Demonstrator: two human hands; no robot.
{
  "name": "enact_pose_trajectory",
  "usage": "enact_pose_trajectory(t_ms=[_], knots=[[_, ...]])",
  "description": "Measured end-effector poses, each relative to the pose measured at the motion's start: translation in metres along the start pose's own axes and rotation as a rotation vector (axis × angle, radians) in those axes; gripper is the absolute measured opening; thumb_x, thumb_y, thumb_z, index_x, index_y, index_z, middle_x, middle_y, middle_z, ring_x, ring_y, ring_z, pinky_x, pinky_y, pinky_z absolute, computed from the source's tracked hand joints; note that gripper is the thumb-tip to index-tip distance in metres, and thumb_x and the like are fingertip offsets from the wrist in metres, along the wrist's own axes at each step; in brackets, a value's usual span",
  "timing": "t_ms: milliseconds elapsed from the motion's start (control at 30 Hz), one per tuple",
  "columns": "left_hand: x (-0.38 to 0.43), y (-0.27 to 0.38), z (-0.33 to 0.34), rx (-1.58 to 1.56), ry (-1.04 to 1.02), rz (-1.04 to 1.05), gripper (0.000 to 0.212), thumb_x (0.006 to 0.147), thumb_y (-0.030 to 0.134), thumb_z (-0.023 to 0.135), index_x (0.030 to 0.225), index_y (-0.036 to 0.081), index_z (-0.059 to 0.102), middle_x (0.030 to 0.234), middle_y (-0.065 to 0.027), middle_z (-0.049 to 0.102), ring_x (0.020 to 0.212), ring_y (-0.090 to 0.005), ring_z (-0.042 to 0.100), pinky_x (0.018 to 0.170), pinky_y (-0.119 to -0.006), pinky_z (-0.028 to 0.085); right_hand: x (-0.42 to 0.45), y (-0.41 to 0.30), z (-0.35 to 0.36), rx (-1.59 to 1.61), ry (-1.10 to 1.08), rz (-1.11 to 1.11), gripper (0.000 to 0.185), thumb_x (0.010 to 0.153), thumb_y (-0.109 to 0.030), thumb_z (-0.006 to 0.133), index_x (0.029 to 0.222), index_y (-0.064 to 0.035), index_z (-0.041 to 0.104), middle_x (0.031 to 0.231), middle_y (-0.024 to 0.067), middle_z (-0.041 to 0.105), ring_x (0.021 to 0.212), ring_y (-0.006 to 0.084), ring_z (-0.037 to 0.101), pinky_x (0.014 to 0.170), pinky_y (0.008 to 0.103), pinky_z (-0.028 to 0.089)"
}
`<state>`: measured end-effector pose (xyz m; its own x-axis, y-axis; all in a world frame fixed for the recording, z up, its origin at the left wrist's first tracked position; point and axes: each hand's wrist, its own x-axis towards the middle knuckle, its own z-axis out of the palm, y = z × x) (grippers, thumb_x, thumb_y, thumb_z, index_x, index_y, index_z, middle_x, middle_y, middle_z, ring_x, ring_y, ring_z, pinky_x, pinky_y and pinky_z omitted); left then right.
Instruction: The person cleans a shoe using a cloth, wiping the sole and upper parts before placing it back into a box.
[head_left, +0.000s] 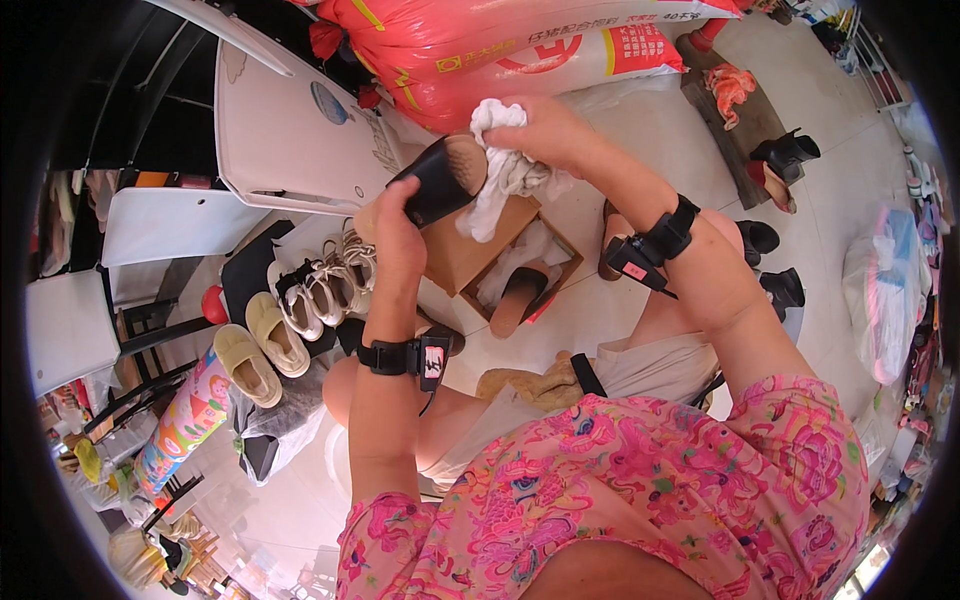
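Note:
A slide sandal with a wide black strap (436, 182) and a tan footbed is held up in my left hand (397, 217), its thumb over the strap. Bunched in my right hand (541, 133) is a white cloth (491, 187), against the tan end of the sandal. Below them an open cardboard shoebox (576, 262) lies on the floor with white tissue paper (517, 257) inside. A similar black-strapped slide (516, 304) rests partly in the box, its tan end over the near edge.
Red and white sacks (525, 60) lie beyond my hands. Pale shoes (276, 334) stand in a row at the left, near white panels (285, 135). On the right, a low wooden bench (739, 161) bears an orange cloth (729, 94) and shoes; black boots (784, 292) stand nearer me.

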<state>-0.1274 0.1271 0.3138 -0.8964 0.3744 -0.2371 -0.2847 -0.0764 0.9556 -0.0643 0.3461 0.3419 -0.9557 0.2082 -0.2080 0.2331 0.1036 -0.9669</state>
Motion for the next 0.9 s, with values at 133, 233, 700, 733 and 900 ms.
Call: enact_pose_trajectory(t_ms=[133,233,700,733,900], knots=[[0.010,-0.001,-0.004,-0.202,0.172,-0.120,0.036,0.088,0.030,0.064,0.097,-0.006,0.063,0.093,-0.0086,0.066,0.080,-0.0170,0.064,0.074,-0.029,0.052,-0.005,-0.003,0.004,-0.076,-0.106,-0.089,0.033,0.072,-0.016,0.070,0.102,-0.0026,0.065,0.090,0.0057,0.067,0.082,0.0141,0.062,0.075,0.0294,0.050],[0.017,-0.009,-0.017,-0.051,0.216,-0.168,0.037,0.087,0.028,0.066,0.097,-0.007,0.063,0.092,-0.0095,0.066,0.080,-0.0170,0.064,0.072,-0.029,0.052,-0.007,-0.001,0.008,-0.201,-0.146,-0.076,0.033,0.072,-0.016,0.069,0.102,-0.0022,0.065,0.090,0.0068,0.067,0.082,0.0154,0.063,0.076,0.0304,0.050],[-0.017,0.026,0.000,0.116,-0.215,0.144,0.025,0.082,0.006,0.062,0.107,0.002,0.057,0.091,-0.0011,0.062,0.083,-0.0096,0.059,0.078,-0.023,0.047,-0.022,-0.030,-0.010,-0.209,-0.065,-0.486,0.036,0.068,-0.017,0.073,0.101,-0.0036,0.064,0.091,0.0102,0.066,0.084,0.0211,0.064,0.077,0.0319,0.050],[-0.017,0.027,0.001,0.101,-0.235,0.172,0.025,0.081,0.005,0.060,0.106,0.002,0.057,0.094,-0.0009,0.060,0.086,-0.0095,0.057,0.080,-0.023,0.045,-0.026,-0.032,-0.008,-0.170,-0.182,-0.550,0.035,0.068,-0.015,0.073,0.100,-0.0034,0.064,0.093,0.0100,0.066,0.085,0.0208,0.064,0.078,0.0318,0.050],[-0.021,0.032,0.007,0.033,-0.386,0.182,0.025,0.077,0.000,0.057,0.103,-0.002,0.056,0.104,-0.0012,0.054,0.093,-0.0095,0.054,0.084,-0.021,0.042,-0.026,-0.023,0.014,-0.273,-0.148,-0.722,0.032,0.067,-0.014,0.073,0.097,-0.0075,0.065,0.094,0.0086,0.064,0.088,0.0255,0.063,0.079,0.0343,0.050]])
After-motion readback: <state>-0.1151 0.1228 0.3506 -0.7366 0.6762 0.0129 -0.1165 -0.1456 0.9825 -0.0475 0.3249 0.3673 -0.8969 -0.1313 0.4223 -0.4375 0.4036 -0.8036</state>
